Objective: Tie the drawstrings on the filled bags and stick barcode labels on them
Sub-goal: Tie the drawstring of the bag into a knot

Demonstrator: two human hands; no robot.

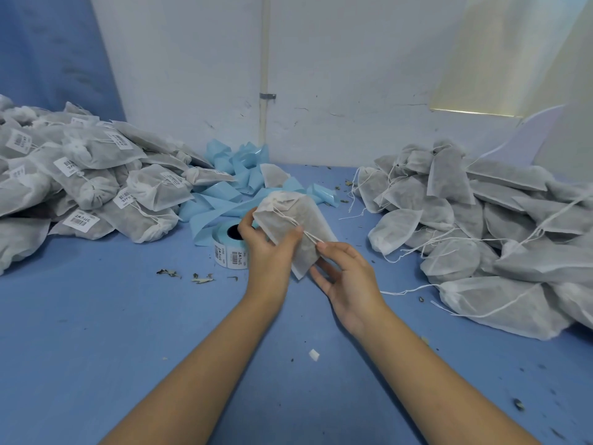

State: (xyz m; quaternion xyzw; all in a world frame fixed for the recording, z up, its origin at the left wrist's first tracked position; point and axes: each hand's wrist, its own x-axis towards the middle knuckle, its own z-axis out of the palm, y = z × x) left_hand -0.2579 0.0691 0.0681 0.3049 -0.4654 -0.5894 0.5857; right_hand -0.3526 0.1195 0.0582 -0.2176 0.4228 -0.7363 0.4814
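A filled white mesh bag [298,226] is held up over the middle of the table, tilted, with its gathered neck at the far end and its lower corner pointing down toward the person. The left hand [268,252] grips the bag by its left edge, thumb across the front and fingers behind. The drawstring [290,220] runs from the neck down across the front to the right hand [348,277], which pinches its end between thumb and forefinger. That hand's other fingers are loosely spread under the bag's lower corner. The two hands are close together, joined by the bag.

Just behind the left hand, and partly hidden by it, a label roll [229,248] stands on the blue table [96,332] with barcodes showing on its outer turn. Crumpled light-blue backing paper [231,178] trails from it toward the far wall [337,75].

At the left lies a heap of labelled bags [90,175], tied and bearing barcode stickers. At the right lies a heap of unlabelled bags [481,226], their strings loose across the table. Dried leaf crumbs [202,278] lie near the roll, and a small white scrap [313,354] lies between the forearms.
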